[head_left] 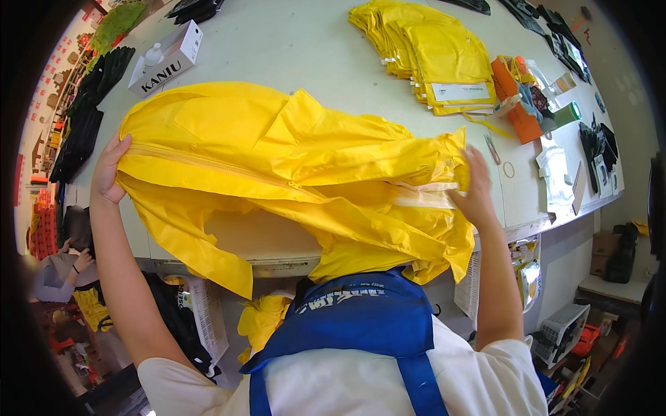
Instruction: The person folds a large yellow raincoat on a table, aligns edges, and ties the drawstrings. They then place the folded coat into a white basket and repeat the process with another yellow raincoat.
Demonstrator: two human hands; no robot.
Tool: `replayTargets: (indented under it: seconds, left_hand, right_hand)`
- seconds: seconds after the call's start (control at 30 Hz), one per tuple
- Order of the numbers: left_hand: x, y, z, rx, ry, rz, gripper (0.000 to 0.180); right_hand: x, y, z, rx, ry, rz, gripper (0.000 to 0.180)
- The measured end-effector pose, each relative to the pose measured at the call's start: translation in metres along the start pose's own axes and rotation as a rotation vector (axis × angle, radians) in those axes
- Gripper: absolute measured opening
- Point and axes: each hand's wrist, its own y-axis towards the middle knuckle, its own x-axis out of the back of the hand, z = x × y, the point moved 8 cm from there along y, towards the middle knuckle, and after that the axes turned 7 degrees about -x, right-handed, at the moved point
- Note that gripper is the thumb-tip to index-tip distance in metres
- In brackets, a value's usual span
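Observation:
A yellow rain jacket (229, 121) with a zipper lies spread sideways across the near part of the white table, its lower folds hanging over the front edge. My left hand (111, 170) is closed on the jacket's left end, thumb on top and the other fingers hidden behind the cloth. At the right end, my right hand (477, 188) grips the bunched fabric, slightly blurred, with some fingertips hidden by folds. Between the hands, the zipper line runs across the jacket, and a pale lining strip (423, 196) shows near my right hand.
Stacked, folded yellow garments (444, 59) lie at the far right. Beside them stands an orange box (517, 104) of small items, with scissors (492, 149) nearby. A white box (166, 66) holding a bottle and dark garments (80, 135) are on the left. Another person (59, 274) is at far left.

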Motion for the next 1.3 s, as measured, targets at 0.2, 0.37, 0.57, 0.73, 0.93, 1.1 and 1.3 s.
replayTargets:
  seconds: [0.2, 0.37, 0.57, 0.73, 0.93, 1.1, 1.3]
  left_hand:
    - [0.001, -0.010, -0.015, 0.017, 0.042, 0.012, 0.046]
    - [0.014, -0.020, -0.010, 0.048, 0.059, -0.032, 0.047]
    - [0.029, -0.041, 0.003, 0.034, -0.025, -0.152, 0.044]
    - [0.035, -0.040, 0.012, 0.013, -0.092, -0.096, 0.046]
    - [-0.031, -0.038, -0.005, 0.015, -0.102, 0.041, 0.048]
    - [-0.034, -0.039, -0.019, 0.006, -0.053, 0.079, 0.049]
    - [-0.010, -0.045, -0.011, 0.015, -0.056, 0.064, 0.048]
  right_hand:
    - [-0.062, 0.114, 0.010, 0.133, 0.434, 0.703, 0.088]
    - [-0.089, 0.111, 0.014, 0.141, -0.385, 0.927, 0.062]
    - [0.115, 0.092, 0.025, 0.529, -0.161, -0.675, 0.035]
    - [0.000, 0.023, -0.019, 0.154, -0.588, 0.098, 0.045]
    - [-0.045, -0.020, 0.152, 0.378, 0.419, 0.165, 0.020]
    - [-0.129, -0.003, 0.204, 0.364, 0.305, 0.313, 0.020]
    - [-0.084, -0.089, 0.227, 0.859, 0.331, 0.306, 0.020]
